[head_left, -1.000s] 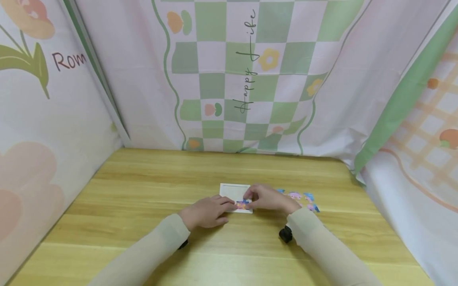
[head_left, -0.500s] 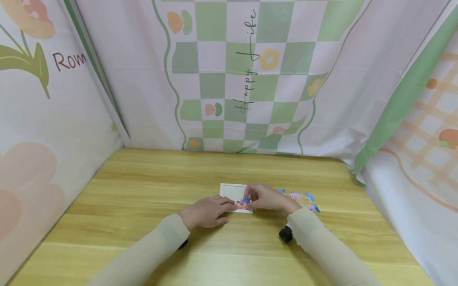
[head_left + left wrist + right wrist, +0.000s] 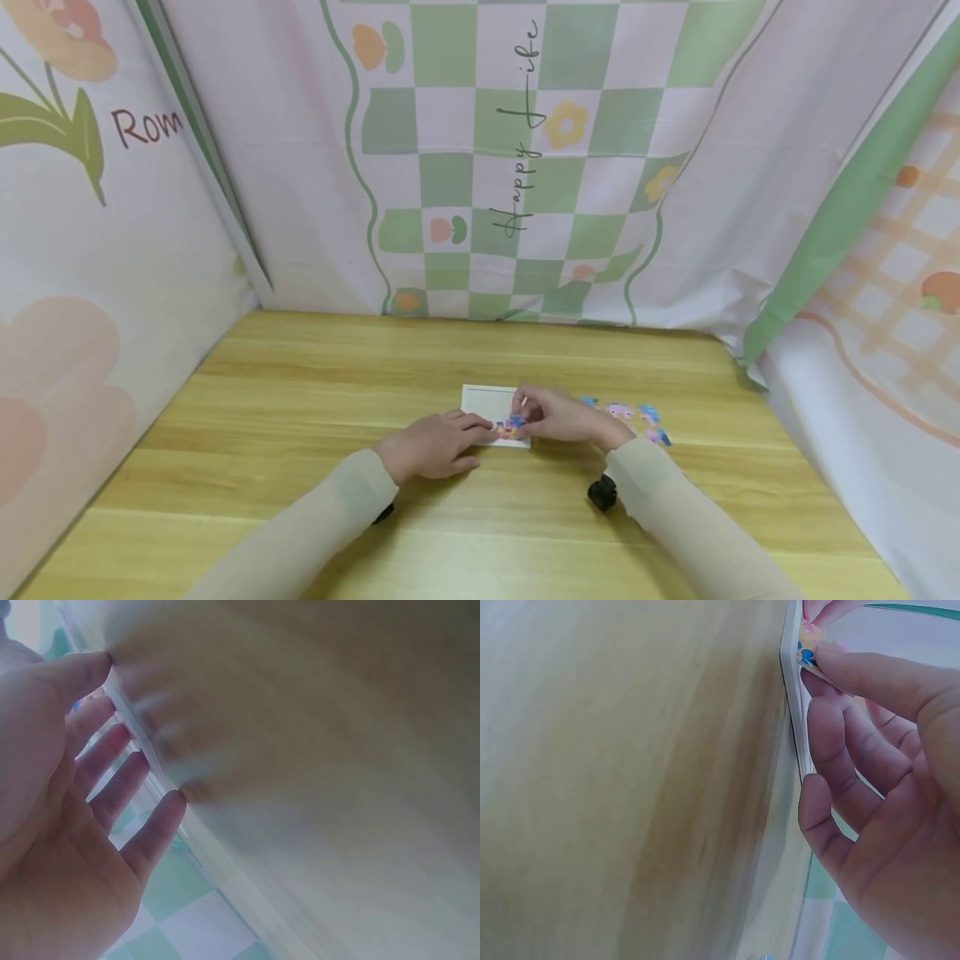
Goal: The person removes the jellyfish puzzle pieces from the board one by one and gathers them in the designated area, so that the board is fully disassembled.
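Note:
A shallow white puzzle tray (image 3: 483,402) lies flat on the table between both hands. Colourful jigsaw pieces (image 3: 506,432) sit together in its near right corner. My left hand (image 3: 433,443) rests at the tray's near left side, its fingers extended and the fingertips touching the tray and the pieces. At the right side my right hand (image 3: 564,414) pinches a blue jigsaw piece (image 3: 517,420) between thumb and index finger, partly hidden by the fingers. In the right wrist view the piece (image 3: 808,657) stands tilted right at the tray rim, with the other fingers curled loosely behind.
Several loose jigsaw pieces (image 3: 619,410), pink and blue, lie on the wooden table (image 3: 337,367) just right of the tray, partly behind the right wrist. A patterned curtain (image 3: 442,183) closes off the back, with printed cloth on both sides.
The blue piece in my right hand has tilted and shifted slightly at the edge of the joined pieces. My right fingertips moved a little; the left hand stayed in place.

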`<state>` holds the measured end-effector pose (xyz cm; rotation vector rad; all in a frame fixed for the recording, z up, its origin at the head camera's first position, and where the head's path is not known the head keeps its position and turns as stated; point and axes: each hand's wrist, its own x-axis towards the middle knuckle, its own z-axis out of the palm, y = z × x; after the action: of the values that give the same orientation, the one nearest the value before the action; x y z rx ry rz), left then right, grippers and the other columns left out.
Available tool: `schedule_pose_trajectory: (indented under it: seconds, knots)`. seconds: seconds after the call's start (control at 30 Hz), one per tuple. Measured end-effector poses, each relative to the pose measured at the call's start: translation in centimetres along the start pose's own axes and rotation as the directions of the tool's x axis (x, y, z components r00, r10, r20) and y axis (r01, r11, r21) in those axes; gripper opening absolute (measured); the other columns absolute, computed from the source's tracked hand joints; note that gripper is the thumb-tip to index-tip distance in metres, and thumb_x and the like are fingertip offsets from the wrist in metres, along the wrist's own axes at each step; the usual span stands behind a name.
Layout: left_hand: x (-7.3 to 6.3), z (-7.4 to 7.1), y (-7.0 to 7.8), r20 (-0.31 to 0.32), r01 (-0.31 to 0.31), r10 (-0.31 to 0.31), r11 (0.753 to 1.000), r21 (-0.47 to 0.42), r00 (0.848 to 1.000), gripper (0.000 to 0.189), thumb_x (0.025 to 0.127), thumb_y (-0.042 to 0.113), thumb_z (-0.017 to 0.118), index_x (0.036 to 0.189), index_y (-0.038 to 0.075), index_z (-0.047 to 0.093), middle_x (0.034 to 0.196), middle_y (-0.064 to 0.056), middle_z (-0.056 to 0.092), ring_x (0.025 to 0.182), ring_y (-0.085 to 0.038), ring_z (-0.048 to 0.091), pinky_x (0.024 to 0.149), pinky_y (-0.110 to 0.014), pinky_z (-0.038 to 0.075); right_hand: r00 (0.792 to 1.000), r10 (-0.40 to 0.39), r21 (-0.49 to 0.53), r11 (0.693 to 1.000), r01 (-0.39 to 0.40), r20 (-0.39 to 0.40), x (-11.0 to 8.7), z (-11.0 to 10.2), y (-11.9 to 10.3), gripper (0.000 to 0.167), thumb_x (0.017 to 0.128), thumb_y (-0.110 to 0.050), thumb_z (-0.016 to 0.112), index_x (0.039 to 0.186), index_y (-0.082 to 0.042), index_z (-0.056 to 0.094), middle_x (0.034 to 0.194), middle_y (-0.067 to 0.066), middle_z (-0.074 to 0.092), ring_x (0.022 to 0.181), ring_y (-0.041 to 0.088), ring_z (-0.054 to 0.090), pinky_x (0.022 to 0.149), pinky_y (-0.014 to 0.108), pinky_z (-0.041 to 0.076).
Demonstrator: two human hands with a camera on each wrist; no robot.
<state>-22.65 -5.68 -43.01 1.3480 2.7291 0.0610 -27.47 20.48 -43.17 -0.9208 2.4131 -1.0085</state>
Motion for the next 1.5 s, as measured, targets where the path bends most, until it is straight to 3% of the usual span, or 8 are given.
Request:
schedule_pose_trajectory:
  seconds: [0.37, 0.57, 0.7, 0.93, 1.07, 1.17, 1.5]
  knots:
    - [0.1, 0.3, -0.1, -0.008, 0.000, 0.000, 1.000, -0.019, 1.000, 0.049, 0.104, 0.032, 0.056, 0.150, 0.017, 0.048, 0.150, -0.001, 0.047, 0.134, -0.022, 0.046, 0.112, -0.037, 0.038, 1.000, -0.030, 0.030, 0.999, 0.029, 0.010, -1.3, -1.3, 0.8, 0.021, 0.097, -0.013, 0.069, 0.107, -0.007, 0.052, 0.070, -0.003, 0.053, 0.060, 0.009, 0.045, 0.060, 0.024, 0.042]
    - [0.0, 0.2, 0.0, -0.017, -0.008, 0.007, 1.000, -0.030, 1.000, 0.049, 0.104, 0.030, 0.057, 0.151, 0.018, 0.047, 0.149, -0.002, 0.048, 0.133, -0.024, 0.047, 0.111, -0.039, 0.039, 1.000, 0.026, 0.033, 0.999, -0.026, -0.006, -3.2, -2.4, 1.9, 0.019, 0.099, -0.016, 0.065, 0.110, -0.007, 0.054, 0.078, 0.001, 0.059, 0.067, 0.011, 0.050, 0.062, 0.025, 0.045]
    - [0.0, 0.3, 0.0, -0.015, -0.005, 0.004, 1.000, -0.022, 1.000, 0.050, 0.104, 0.031, 0.056, 0.152, 0.018, 0.046, 0.149, -0.001, 0.048, 0.132, -0.024, 0.048, 0.111, -0.039, 0.040, 0.998, 0.053, 0.025, 0.998, -0.052, -0.023, -4.9, -3.2, 2.5, 0.019, 0.099, -0.017, 0.066, 0.111, -0.006, 0.055, 0.085, 0.004, 0.063, 0.072, 0.015, 0.055, 0.065, 0.026, 0.048]
    - [-0.1, 0.4, -0.1, -0.038, -0.015, 0.014, 0.999, -0.031, 0.999, 0.051, 0.104, 0.030, 0.057, 0.152, 0.019, 0.046, 0.149, -0.001, 0.049, 0.131, -0.024, 0.049, 0.110, -0.039, 0.041, 0.992, 0.122, 0.086, 0.989, -0.119, -0.037, -8.1, -4.9, 3.8, 0.023, 0.099, -0.018, 0.066, 0.112, -0.003, 0.055, 0.084, 0.009, 0.063, 0.056, 0.011, 0.048, 0.047, 0.022, 0.043]
    - [0.0, 0.4, -0.1, -0.040, -0.021, 0.019, 0.999, -0.040, 0.999, 0.051, 0.104, 0.029, 0.057, 0.153, 0.019, 0.045, 0.149, -0.001, 0.049, 0.131, -0.025, 0.049, 0.110, -0.039, 0.040, 0.992, 0.117, 0.090, 0.990, -0.112, -0.054, -10.0, -5.8, 4.8, 0.024, 0.098, -0.014, 0.067, 0.112, 0.000, 0.055, 0.083, 0.009, 0.063, 0.065, 0.016, 0.057, 0.056, 0.028, 0.051]
    - [0.0, 0.4, -0.2, -0.042, -0.025, 0.023, 0.999, -0.038, 0.999, 0.052, 0.104, 0.029, 0.057, 0.153, 0.019, 0.044, 0.149, -0.002, 0.049, 0.131, -0.024, 0.049, 0.110, -0.039, 0.040, 0.991, 0.113, 0.058, 0.992, -0.109, -0.076, -11.5, -6.4, 5.5, 0.024, 0.097, -0.014, 0.068, 0.110, 0.000, 0.055, 0.083, 0.007, 0.065, 0.071, 0.015, 0.059, 0.062, 0.027, 0.051]
    - [-0.1, 0.5, -0.2, -0.056, -0.034, 0.032, 0.999, -0.040, 0.998, 0.051, 0.104, 0.028, 0.057, 0.152, 0.018, 0.045, 0.148, -0.003, 0.050, 0.130, -0.025, 0.050, 0.110, -0.039, 0.040, 0.990, 0.118, 0.106, 0.988, -0.109, -0.080, -15.9, -7.7, 7.1, 0.020, 0.098, -0.009, 0.065, 0.110, 0.003, 0.054, 0.083, 0.008, 0.066, 0.068, 0.009, 0.054, 0.058, 0.025, 0.045]
